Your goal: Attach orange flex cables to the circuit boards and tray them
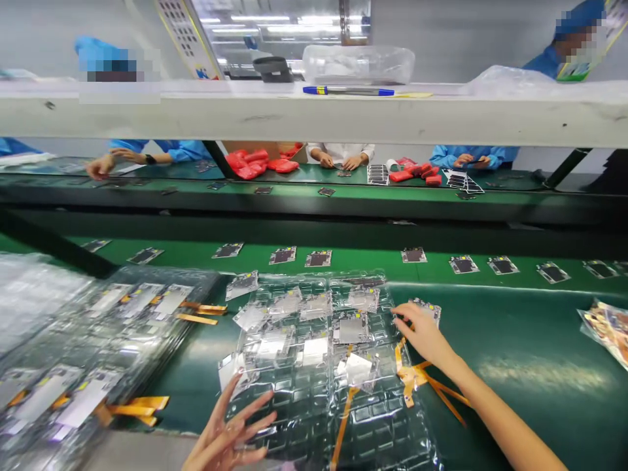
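Observation:
A clear plastic blister tray (299, 399) lies on the green bench, bearing several circuit boards (350, 327) with silver shields, some askew. My left hand (235, 425) is open over the tray's lower left, fingers spread, its index fingertip near a tilted board (238, 373). My right hand (422, 330) hovers at the tray's right edge, fingers bent with a gap at the thumb and nothing visible between them. Partly behind that hand is another board (432, 309). Orange flex ribbons (412, 376) lie below my right wrist, and one longer ribbon (343, 425) crosses the tray.
Stacked trays (161, 340) with boards and orange ribbons stand at left. A green belt (363, 261) carries several boards behind my tray. A plastic bag (608, 330) lies at right. Across a white shelf (245, 121), co-workers' hands handle parts near red bundles (252, 163).

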The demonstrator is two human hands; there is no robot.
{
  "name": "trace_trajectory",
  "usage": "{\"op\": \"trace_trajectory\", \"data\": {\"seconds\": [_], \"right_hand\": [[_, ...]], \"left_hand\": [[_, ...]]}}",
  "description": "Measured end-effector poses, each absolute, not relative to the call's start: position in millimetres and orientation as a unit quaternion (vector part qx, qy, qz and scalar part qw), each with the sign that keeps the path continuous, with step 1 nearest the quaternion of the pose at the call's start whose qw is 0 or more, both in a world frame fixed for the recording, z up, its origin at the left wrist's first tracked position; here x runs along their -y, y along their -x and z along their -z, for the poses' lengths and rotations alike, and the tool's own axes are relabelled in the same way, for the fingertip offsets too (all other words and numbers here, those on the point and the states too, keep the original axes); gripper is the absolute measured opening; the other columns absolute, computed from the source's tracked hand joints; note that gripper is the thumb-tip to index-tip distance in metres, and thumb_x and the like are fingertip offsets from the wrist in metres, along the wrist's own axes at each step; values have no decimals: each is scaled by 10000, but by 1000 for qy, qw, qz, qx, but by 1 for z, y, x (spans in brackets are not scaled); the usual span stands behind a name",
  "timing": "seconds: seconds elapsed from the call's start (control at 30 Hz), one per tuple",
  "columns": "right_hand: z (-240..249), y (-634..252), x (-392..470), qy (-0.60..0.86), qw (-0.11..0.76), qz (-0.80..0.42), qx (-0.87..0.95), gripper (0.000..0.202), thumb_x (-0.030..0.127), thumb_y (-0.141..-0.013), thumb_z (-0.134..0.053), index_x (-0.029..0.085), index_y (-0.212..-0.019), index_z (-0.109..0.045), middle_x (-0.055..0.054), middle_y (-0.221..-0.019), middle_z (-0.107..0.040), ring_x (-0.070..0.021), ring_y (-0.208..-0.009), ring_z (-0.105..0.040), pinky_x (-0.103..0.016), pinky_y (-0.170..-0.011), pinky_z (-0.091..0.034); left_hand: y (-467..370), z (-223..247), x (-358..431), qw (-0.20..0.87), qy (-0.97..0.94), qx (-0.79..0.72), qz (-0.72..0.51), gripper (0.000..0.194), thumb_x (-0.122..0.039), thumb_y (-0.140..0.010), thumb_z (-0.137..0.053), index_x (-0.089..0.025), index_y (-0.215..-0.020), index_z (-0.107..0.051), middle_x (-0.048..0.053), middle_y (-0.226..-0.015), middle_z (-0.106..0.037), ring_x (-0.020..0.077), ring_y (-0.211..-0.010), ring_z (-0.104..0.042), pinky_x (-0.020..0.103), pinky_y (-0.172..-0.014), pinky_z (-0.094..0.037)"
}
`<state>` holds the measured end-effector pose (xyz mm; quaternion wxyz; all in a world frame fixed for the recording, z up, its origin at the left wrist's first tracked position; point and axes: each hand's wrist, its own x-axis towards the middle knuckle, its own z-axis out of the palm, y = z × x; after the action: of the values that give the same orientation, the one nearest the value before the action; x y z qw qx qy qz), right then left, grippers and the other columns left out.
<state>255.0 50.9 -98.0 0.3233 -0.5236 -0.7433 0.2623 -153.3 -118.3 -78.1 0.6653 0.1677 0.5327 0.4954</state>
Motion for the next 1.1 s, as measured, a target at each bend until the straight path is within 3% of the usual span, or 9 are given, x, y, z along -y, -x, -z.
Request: {"op": "trace_trajectory", "data": {"seconds": [0.13,0.27,0.4,0.57,0.7,0.8,0.97,1.1], "right_hand": [[90,-215,-40,470,263,-287,792,251,311,-953,-593,226,-1169,-687,-73,-1171,-679,-233,-1145,-601,-377,-1032,-469],[91,-178,-39,485,224,-276,799,611,397,-831,-758,196,-1369,-547,-135,-1368,-557,-322,-1297,-479,-477,-1100,-395],[95,-153,-42,528,199,-263,783,658,294,-815,-770,160,-1395,-490,-171,-1292,-557,-355,-1253,-481,-521,-1062,-386],[94,-150,-48,534,170,-279,779,749,228,-720,-840,167,-1373,-477,-135,-1279,-530,-305,-1246,-469,-403,-1044,-409],[95,-155,-54,561,146,-279,765,849,216,-630,-886,175,-1367,-468,-146,-1262,-512,-350,-1196,-475,-481,-1015,-390],[92,-162,-64,559,138,-288,765,775,238,-603,-904,186,-1287,-543,-127,-1204,-530,-350,-1154,-494,-490,-990,-398],[83,-186,-78,502,160,-332,783,448,196,-783,-763,236,-1211,-640,-54,-1115,-574,-221,-1079,-571,-351,-983,-439],[87,-202,-82,498,166,-360,771,171,230,-875,-635,197,-1016,-725,-65,-1050,-640,-207,-951,-631,-338,-880,-497]], "left_hand": [[149,74,124,652,-178,-536,-506,1036,-348,-784,-807,-469,-1558,-129,101,-1314,-681,416,-1145,-663,459,-723,-644],[142,65,131,644,-184,-533,-517,1041,-378,-779,-809,-473,-1556,-123,106,-1296,-689,407,-1105,-685,447,-712,-646],[135,60,134,640,-194,-525,-526,1077,-404,-772,-809,-469,-1562,-79,104,-1257,-707,400,-1080,-696,460,-718,-645],[132,64,133,645,-202,-517,-525,1076,-427,-779,-799,-445,-1569,-69,116,-1277,-692,398,-1098,-687,452,-729,-644],[132,70,134,648,-205,-512,-525,1025,-424,-796,-783,-433,-1565,-106,110,-1272,-694,390,-1093,-689,449,-730,-640],[133,75,134,652,-202,-507,-527,1011,-420,-803,-778,-414,-1566,-115,119,-1279,-689,391,-1094,-688,446,-733,-639],[137,80,134,658,-205,-500,-524,993,-397,-829,-760,-405,-1571,-101,148,-1343,-646,394,-1141,-666,455,-767,-633],[139,86,133,669,-197,-492,-521,991,-396,-852,-739,-418,-1573,-60,149,-1358,-637,396,-1176,-647,452,-789,-622]]}}
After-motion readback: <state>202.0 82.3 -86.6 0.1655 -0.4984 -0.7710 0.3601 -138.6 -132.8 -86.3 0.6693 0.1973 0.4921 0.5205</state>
